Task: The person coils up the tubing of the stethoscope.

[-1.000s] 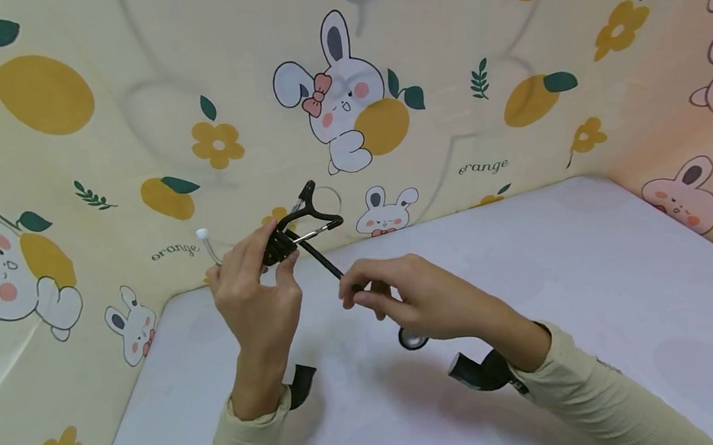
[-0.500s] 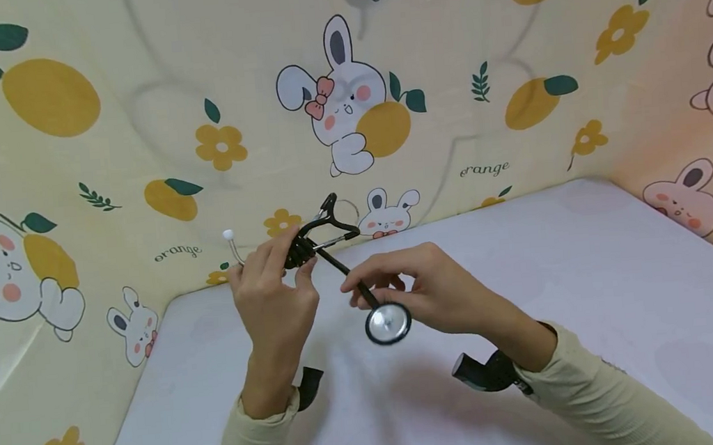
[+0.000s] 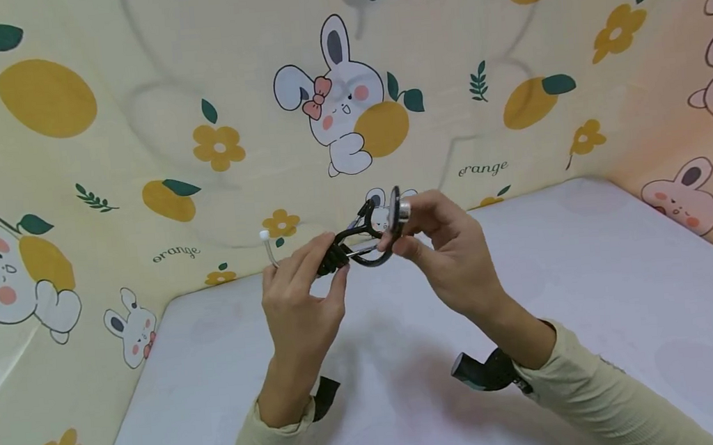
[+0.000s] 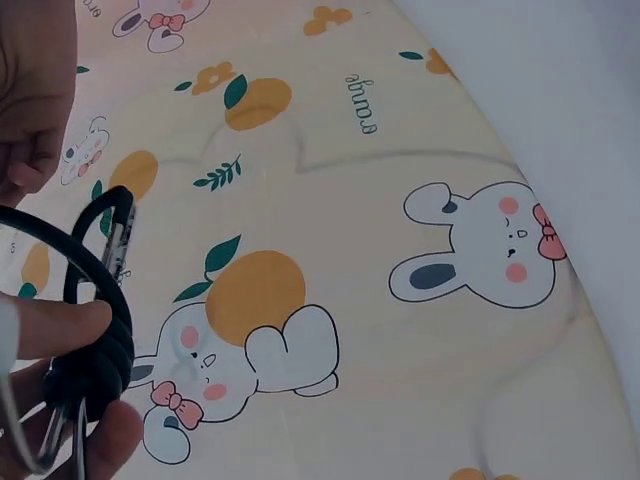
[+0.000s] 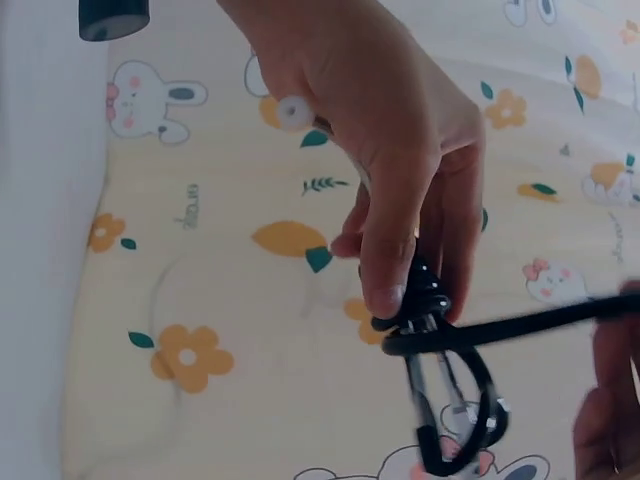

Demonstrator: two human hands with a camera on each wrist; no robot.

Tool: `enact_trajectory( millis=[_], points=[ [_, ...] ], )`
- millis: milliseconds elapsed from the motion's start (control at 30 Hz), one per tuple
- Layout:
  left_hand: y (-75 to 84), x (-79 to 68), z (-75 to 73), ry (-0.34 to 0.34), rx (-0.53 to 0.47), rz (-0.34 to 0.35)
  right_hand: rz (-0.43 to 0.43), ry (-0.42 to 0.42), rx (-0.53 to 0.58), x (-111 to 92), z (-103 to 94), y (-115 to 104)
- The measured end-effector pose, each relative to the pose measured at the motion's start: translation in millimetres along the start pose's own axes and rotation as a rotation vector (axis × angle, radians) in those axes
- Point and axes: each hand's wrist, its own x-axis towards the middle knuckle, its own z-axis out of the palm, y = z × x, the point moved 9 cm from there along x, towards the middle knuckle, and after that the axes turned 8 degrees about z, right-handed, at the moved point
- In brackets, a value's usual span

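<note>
A black stethoscope is held up above the white table (image 3: 562,276) between both hands. My left hand (image 3: 303,303) grips its wound bundle, where black tubing (image 4: 95,365) is coiled around the metal ear tubes, as the left wrist view shows. One white ear tip (image 3: 264,235) sticks out behind the left fingers. In the head view, my right hand (image 3: 456,256) pinches the stethoscope's chest piece (image 3: 398,212), which stands edge-on beside the loop of tubing. The right wrist view shows the tubing (image 5: 530,325) stretching from the coil towards the right hand, partly cut off at the frame's edge.
A cloth wall (image 3: 329,197) printed with rabbits, oranges and flowers rises behind the table and at both sides. Black wrist-worn devices (image 3: 478,372) sit at both sleeves. Shadows of the arms fall on the table top.
My right hand has risen, bringing the chest piece from hanging below the hand up beside the coiled bundle. The left hand has shifted right with the bundle.
</note>
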Motion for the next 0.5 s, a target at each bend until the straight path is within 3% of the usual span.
enact_trajectory(
  millis=[233,400,500],
  points=[
    [2.8,0.4,-1.4,0.028,0.003,0.017,-0.023,0.153,0.163,0.3,-16.5,-2.1],
    [2.4,-0.3,-2.5,0.043,0.026,0.031,-0.011,0.197,0.141,0.0,-19.4,-2.2],
    [2.7,-1.3,-0.8,0.049,0.024,0.035,0.01,0.19,0.065,0.4,-19.4,-1.9]
  ],
)
